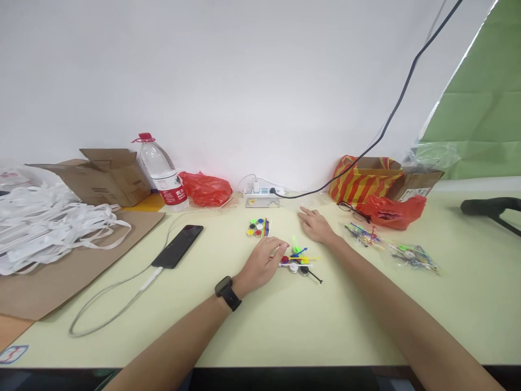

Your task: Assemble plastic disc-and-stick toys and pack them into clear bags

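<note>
My left hand (262, 262), with a black watch on the wrist, lies palm down on the pale yellow table (285, 326). Its fingers are together and stretched out, the tips touching a loose heap of coloured plastic discs and sticks (299, 262). My right hand (315, 224) rests flat and open on the table just behind that heap, holding nothing. A neat cluster of coloured discs with a few sticks (258, 227) lies a little beyond my left hand.
A black phone (178, 245) on a white cable lies to the left, near brown cardboard (61, 271) and white straps (36, 222). At the back stand a water bottle (160, 172), red bags, a power strip (262, 193), a striped bag. Glasses (352, 210) and bagged parts (413, 256) lie right.
</note>
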The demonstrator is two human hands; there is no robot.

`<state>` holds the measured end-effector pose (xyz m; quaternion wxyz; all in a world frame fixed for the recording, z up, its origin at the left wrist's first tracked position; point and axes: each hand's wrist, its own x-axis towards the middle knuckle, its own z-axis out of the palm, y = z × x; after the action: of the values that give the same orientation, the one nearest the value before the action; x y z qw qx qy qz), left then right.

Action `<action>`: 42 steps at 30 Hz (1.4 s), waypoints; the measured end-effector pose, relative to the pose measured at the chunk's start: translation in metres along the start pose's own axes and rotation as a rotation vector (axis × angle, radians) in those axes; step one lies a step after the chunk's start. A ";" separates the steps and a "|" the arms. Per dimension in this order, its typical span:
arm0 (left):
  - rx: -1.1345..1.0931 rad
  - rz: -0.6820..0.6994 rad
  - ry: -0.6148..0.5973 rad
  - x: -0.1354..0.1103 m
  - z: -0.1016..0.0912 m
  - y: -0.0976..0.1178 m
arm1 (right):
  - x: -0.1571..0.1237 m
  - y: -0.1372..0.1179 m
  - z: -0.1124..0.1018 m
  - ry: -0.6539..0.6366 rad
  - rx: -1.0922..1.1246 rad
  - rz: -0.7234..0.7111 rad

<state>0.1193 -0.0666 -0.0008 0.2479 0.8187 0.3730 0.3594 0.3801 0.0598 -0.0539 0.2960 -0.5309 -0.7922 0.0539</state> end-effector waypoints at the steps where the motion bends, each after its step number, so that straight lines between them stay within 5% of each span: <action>1: 0.000 0.003 0.001 0.000 0.000 0.000 | 0.001 0.000 0.000 0.000 -0.005 -0.010; 11: 0.060 0.057 0.151 0.000 -0.004 0.002 | 0.003 -0.020 -0.021 0.132 0.069 -0.156; 16: 0.180 0.111 0.307 0.017 -0.026 0.017 | 0.016 -0.055 -0.073 0.255 0.302 -0.266; 19: 0.227 0.133 0.345 0.046 -0.052 0.031 | 0.021 -0.079 -0.117 0.167 0.448 -0.252; 21: 0.187 0.096 0.259 0.072 -0.073 0.039 | 0.023 -0.094 -0.144 0.048 0.512 -0.236; 23: 0.035 -0.027 0.028 0.099 -0.093 0.045 | 0.025 -0.106 -0.164 -0.061 0.576 -0.219; 25: -0.162 -0.115 -0.274 0.121 -0.107 0.048 | 0.028 -0.114 -0.175 -0.128 0.655 -0.224; 28: -0.335 -0.101 -0.482 0.138 -0.115 0.049 | 0.030 -0.118 -0.180 -0.167 0.744 -0.248; 35: -0.357 -0.020 -0.422 0.140 -0.113 0.037 | 0.030 -0.112 -0.180 -0.271 0.779 -0.247; 42: -0.305 0.082 -0.288 0.132 -0.116 0.048 | 0.036 -0.119 -0.160 -0.335 1.167 -0.195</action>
<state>0.1115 0.0247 0.1567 0.4050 0.8290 0.2413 0.3007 0.3587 0.0035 0.1390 0.4131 -0.1904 -0.7127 0.5340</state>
